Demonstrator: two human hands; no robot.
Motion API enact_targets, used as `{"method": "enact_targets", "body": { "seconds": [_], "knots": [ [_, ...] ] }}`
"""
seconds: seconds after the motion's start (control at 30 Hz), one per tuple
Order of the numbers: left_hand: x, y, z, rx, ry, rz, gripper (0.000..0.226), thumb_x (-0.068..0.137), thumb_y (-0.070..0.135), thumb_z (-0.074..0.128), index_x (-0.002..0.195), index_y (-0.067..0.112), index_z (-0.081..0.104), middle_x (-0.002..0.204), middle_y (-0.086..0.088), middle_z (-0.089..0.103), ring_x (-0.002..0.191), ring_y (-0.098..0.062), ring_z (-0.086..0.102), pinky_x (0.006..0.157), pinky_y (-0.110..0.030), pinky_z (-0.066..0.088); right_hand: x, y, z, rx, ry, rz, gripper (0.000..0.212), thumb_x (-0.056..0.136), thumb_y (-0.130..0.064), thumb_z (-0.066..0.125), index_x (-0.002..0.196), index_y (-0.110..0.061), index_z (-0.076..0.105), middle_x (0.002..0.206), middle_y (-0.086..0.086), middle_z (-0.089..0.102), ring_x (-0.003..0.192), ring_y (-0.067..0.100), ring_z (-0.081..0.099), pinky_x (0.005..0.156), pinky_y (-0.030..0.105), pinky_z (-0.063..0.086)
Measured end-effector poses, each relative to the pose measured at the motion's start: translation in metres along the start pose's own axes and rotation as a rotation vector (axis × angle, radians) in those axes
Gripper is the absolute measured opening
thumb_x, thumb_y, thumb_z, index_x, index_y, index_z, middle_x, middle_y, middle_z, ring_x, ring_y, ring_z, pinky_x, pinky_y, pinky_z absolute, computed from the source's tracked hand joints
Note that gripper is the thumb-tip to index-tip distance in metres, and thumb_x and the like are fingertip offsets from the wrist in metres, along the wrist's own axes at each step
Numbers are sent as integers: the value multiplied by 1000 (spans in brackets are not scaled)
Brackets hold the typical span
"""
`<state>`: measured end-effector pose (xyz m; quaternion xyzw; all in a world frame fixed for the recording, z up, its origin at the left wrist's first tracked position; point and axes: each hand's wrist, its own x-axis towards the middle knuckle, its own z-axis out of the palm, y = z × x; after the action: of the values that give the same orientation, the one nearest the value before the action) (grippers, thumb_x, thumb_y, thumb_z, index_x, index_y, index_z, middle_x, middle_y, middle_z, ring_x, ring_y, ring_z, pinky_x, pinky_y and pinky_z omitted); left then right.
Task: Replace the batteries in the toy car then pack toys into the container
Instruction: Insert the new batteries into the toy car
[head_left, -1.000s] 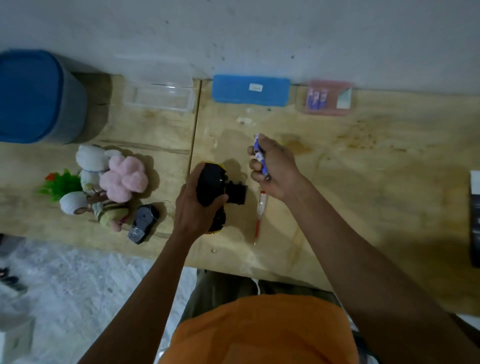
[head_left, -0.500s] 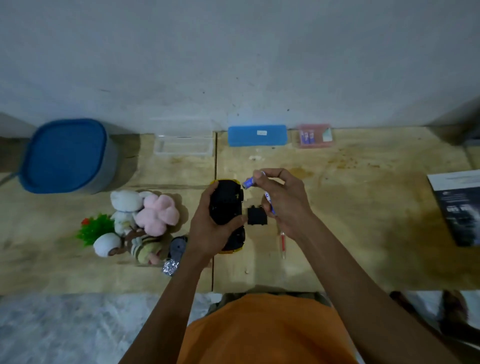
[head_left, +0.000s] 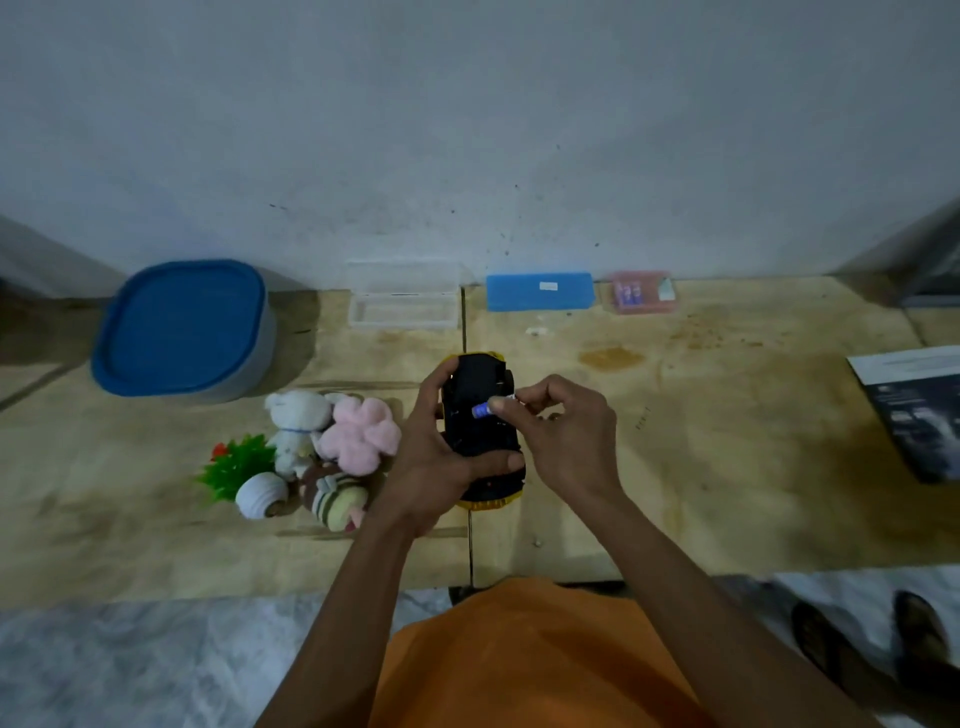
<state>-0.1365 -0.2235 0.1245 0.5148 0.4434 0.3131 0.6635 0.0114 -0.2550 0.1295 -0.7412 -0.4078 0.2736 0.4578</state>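
My left hand (head_left: 441, 467) grips the toy car (head_left: 480, 415), yellow with its black underside turned up, above the table's middle. A small blue-and-white battery (head_left: 483, 410) is pinched in the fingertips of my right hand (head_left: 566, 441), its tip touching the car's underside. Left of the car lies a heap of toys: a white plush bear (head_left: 298, 421), a pink plush (head_left: 361, 434), a striped plush (head_left: 335, 501) and a green plastic plant (head_left: 236, 465). A grey container with a blue lid (head_left: 182, 327) stands at the back left.
Against the wall sit a clear plastic box (head_left: 402, 309), a blue case (head_left: 540, 291) and a pink tray with batteries (head_left: 641, 293). A dark booklet (head_left: 919, 410) lies at the right edge. The wooden table (head_left: 701, 441) ends near my body.
My right hand has moved left and brought the battery onto the car's underside. The view has pulled back, and the screwdriver and black cover are hidden now.
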Motion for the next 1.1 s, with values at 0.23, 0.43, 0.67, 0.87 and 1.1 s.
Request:
{"method": "enact_targets", "body": {
  "seconds": [0.23,0.43,0.67,0.87,1.1],
  "knots": [
    [-4,6,-7,-42,-93,-54,113,61,-23,83,147,35,37,113,32,66,105,-19,72,77,-34,61,0,-9,-4,-32,-64,5,17,77,-30,85,75,-14,80,68,-7,73,61,-5,61,60,10,45],
    [-4,11,-4,-41,-97,-55,112,58,-24,83,145,34,41,114,28,68,108,-27,71,83,-46,61,3,-13,0,0,-73,84,26,68,-26,91,63,-12,69,57,-5,64,48,-1,54,52,12,43],
    [-4,3,-9,-35,-47,-100,114,53,-18,88,143,37,45,123,11,67,105,-29,72,78,-46,62,5,-8,3,0,-128,302,41,69,-43,88,60,-13,62,56,-5,58,56,11,55,56,27,47],
    [-9,-8,-13,-42,-4,-131,113,56,-22,85,143,35,42,121,4,66,95,-13,73,70,-29,60,6,0,-18,645,-152,984,17,98,-11,56,103,3,63,73,12,55,56,19,53,44,24,47],
    [-14,-15,-11,-39,-10,-145,110,57,-23,84,140,36,42,120,9,65,95,-10,73,70,-26,60,-6,4,-35,880,-177,922,14,99,9,47,107,10,59,107,27,64,92,32,68,67,35,61]
  ]
}}
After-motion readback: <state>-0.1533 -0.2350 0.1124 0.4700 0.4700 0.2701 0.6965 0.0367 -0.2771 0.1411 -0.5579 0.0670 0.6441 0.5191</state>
